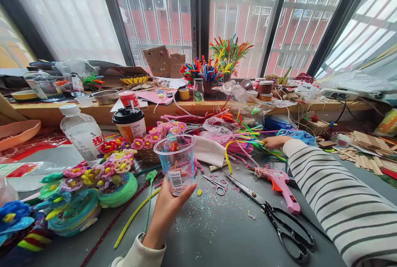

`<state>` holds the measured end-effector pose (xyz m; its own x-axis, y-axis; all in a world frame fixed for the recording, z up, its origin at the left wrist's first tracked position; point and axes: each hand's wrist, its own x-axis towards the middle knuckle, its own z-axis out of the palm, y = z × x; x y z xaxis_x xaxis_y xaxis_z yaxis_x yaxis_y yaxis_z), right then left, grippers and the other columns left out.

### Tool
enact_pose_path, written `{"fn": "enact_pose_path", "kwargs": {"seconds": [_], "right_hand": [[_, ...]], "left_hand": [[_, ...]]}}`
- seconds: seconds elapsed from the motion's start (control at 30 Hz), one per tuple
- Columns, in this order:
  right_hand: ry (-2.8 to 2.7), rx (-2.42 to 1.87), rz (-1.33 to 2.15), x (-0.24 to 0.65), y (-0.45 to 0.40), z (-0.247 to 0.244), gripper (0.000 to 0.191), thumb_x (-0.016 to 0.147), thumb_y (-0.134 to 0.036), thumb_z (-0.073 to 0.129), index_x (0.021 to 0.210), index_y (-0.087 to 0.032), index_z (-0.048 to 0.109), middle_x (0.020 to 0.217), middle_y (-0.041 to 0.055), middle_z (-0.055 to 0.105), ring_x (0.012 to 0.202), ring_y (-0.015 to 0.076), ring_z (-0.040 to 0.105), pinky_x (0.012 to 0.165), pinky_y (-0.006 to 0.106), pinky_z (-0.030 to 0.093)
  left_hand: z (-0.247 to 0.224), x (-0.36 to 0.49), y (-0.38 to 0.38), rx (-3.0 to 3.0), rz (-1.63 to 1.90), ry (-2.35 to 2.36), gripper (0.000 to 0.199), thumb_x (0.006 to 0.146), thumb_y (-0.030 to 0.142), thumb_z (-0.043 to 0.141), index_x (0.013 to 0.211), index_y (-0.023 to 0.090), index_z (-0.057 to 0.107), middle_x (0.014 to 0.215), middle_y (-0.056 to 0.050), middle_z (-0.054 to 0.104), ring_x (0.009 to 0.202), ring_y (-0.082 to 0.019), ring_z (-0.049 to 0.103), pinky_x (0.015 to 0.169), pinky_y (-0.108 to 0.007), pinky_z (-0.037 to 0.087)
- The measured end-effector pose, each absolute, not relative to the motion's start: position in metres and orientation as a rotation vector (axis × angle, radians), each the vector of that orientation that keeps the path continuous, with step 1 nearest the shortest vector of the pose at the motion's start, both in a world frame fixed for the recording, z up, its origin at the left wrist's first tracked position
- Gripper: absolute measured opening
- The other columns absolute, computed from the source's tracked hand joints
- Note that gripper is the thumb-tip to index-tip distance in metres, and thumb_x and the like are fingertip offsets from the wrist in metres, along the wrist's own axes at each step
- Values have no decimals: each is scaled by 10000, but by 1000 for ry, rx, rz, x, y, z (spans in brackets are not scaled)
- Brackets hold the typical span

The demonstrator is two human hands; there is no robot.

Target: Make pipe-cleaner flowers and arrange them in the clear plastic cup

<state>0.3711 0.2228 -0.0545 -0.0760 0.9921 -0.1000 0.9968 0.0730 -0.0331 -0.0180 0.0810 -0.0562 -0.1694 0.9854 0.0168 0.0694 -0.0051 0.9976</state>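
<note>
My left hand [173, 200] is wrapped round the lower part of a clear plastic cup [175, 155], which has blue print and a barcode label and is held upright above the grey table. At the back right, my right hand [275, 142] reaches into a bundle of pipe cleaners [248, 138] in green, yellow, blue and pink. Its fingers close around the ends of some of them, though the fingertips are small and partly hidden. Below lie small scissors [218, 185], large black-handled scissors [273, 213] and a pink glue gun [282, 184].
Pipe-cleaner flowers in green pots [118, 188] crowd the left side. Behind them stand a water bottle [81, 132] and a lidded drink cup [129, 124]. Wooden sticks [361, 157] lie at far right. A cluttered wooden sill [167, 111] runs along the windows.
</note>
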Motion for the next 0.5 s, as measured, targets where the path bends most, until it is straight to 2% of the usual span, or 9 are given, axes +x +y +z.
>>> {"fn": "enact_pose_path", "kwargs": {"seconds": [0.07, 0.17, 0.23, 0.4, 0.5], "right_hand": [[2245, 2077, -285, 377, 218, -46, 188, 783, -267, 550, 915, -178, 650, 889, 9, 667, 770, 159, 619, 683, 259, 493], [2226, 2137, -369, 392, 211, -37, 291, 800, -263, 488, 1048, -197, 625, 991, 10, 671, 867, 172, 621, 742, 227, 477], [2189, 2226, -337, 405, 207, -36, 331, 810, -256, 457, 1095, -167, 600, 1028, 45, 659, 903, 191, 616, 774, 246, 472], [2018, 2448, -143, 433, 206, -49, 259, 792, -159, 498, 1014, -139, 630, 1062, 118, 625, 990, 235, 570, 865, 334, 440], [1950, 2531, -23, 442, 205, -55, 249, 836, -254, 489, 1061, -170, 558, 1133, 94, 553, 991, 195, 542, 851, 390, 441]], "left_hand": [[-55, -17, 80, 1188, 1307, 1397, 526, 499, 421, 719, 914, 166, 519, 913, -59, 622, 622, -157, 567, 642, -297, 451], [-55, -17, 80, 1196, 1289, 1415, 521, 499, 433, 717, 905, 169, 525, 888, -57, 632, 624, -166, 577, 635, -295, 448], [-56, -16, 80, 1205, 1287, 1411, 523, 500, 433, 716, 909, 172, 520, 886, -54, 634, 623, -164, 580, 638, -294, 450], [-57, -16, 81, 1201, 1284, 1386, 538, 503, 414, 721, 934, 173, 507, 896, -45, 631, 619, -150, 572, 644, -289, 452], [-57, -16, 80, 1191, 1279, 1381, 551, 511, 403, 720, 958, 171, 497, 902, -45, 628, 625, -144, 562, 660, -292, 446]]}}
